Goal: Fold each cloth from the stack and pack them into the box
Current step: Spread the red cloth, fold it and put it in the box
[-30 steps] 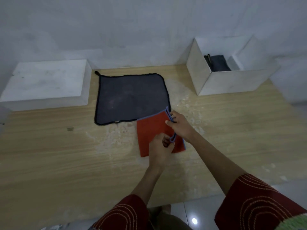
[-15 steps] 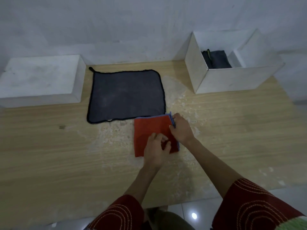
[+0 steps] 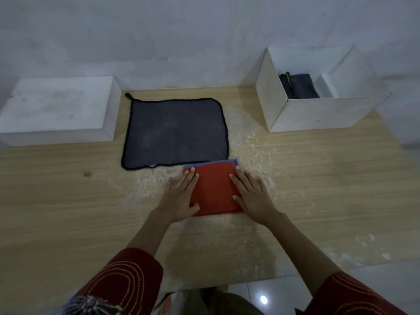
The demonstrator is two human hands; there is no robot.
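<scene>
Both open flat, left hand and right hand press the folded red cloth. It lies mid-table.

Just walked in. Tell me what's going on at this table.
A person is folding cloths. The left hand and right hand press flat on a folded orange cloth with blue trim on the wooden table. A dark grey cloth with black edging lies spread out just beyond it, not yet folded. The open white box at the back right already holds one folded dark cloth.
</scene>
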